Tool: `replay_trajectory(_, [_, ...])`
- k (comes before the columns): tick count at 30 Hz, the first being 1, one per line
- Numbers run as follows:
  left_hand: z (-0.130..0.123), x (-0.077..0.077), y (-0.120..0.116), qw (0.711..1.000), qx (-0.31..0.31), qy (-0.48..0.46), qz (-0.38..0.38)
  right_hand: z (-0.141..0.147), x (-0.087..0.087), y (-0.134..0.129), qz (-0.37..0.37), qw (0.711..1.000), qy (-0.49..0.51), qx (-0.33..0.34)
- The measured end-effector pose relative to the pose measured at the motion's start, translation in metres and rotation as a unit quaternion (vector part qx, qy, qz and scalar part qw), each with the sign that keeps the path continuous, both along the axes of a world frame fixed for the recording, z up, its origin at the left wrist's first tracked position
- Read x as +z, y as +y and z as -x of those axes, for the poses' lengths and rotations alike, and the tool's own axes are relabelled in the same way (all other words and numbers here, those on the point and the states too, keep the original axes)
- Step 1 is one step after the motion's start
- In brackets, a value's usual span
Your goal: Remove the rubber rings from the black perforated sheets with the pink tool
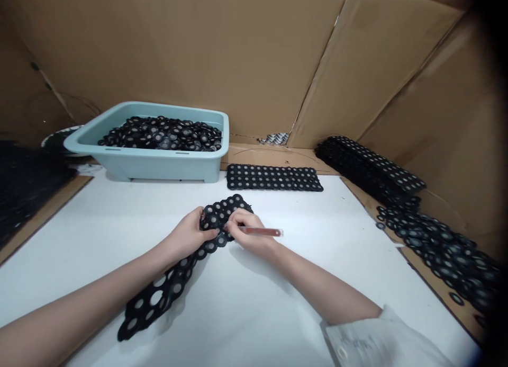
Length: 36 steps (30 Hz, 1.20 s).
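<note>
The black strip (201, 251), judged light and flexible, is best gripped by its edges; over the counter (317, 216), it is pinched by the left hand's (189, 233) fingers, the red-handled tool (262, 231) by the right hand's (254, 243).

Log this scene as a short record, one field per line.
Left hand: holds the black disc sheet
Right hand: grips the red-handled tool, its tip hard to make out at the sheet
Surface: white tabletop
Back left: pale blue basin holding loose black discs
Back centre: second disc sheet, lying flat
Right side: stacked disc sheets, disc pile
Surround: cardboard walls
</note>
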State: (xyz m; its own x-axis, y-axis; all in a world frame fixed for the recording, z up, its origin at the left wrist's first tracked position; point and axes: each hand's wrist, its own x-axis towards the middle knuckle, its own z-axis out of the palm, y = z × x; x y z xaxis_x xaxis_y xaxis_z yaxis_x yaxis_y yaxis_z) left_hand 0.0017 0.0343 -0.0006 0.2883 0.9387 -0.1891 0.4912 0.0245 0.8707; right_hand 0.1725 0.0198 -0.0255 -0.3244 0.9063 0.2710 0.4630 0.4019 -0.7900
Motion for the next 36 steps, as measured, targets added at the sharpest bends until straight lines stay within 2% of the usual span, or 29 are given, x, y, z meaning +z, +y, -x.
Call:
replay_trajectory(4, [-0.009, 0.003, -0.015, 0.999, 0.029, -0.003, -0.016, 0.010, -0.004, -0.002, -0.069, 0.994, -0.079, -0.028])
replay_trajectory(8, [-0.011, 0.004, -0.024, 1.000, 0.010, 0.009, -0.020, 0.018, -0.003, -0.003, -0.102, 0.988, -0.101, -0.053])
replay_trajectory(10, [-0.007, 0.005, -0.021, 0.999, -0.010, 0.026, -0.028, 0.016, -0.002, -0.001, -0.075, 0.993, -0.076, -0.047])
replay_trajectory(15, [0.003, 0.010, -0.010, 0.977, -0.092, 0.161, -0.105, 0.000, -0.001, 0.006, 0.084, 0.994, 0.069, 0.000])
replay_trajectory(17, [0.003, 0.012, -0.009, 0.963, -0.118, 0.203, -0.135, -0.003, -0.001, 0.006, 0.081, 0.994, 0.074, 0.026])
replay_trajectory(20, [0.000, 0.016, -0.011, 0.950, -0.118, 0.245, -0.153, -0.001, -0.001, 0.002, 0.027, 0.998, 0.028, 0.042])
replay_trajectory(22, [-0.001, 0.018, -0.011, 0.953, -0.109, 0.241, -0.145, 0.002, 0.000, -0.001, 0.007, 0.999, 0.009, 0.036])
replay_trajectory(28, [0.002, 0.016, -0.007, 0.981, -0.111, 0.146, -0.069, 0.006, 0.000, -0.002, 0.015, 1.000, 0.000, 0.015])
replay_trajectory(33, [0.000, 0.010, -0.009, 0.988, -0.058, 0.133, -0.062, 0.007, -0.001, 0.000, 0.024, 1.000, -0.009, 0.010])
replay_trajectory(36, [-0.002, 0.005, -0.014, 0.990, -0.014, 0.124, -0.066, 0.011, -0.004, -0.001, -0.016, 0.998, -0.053, -0.004])
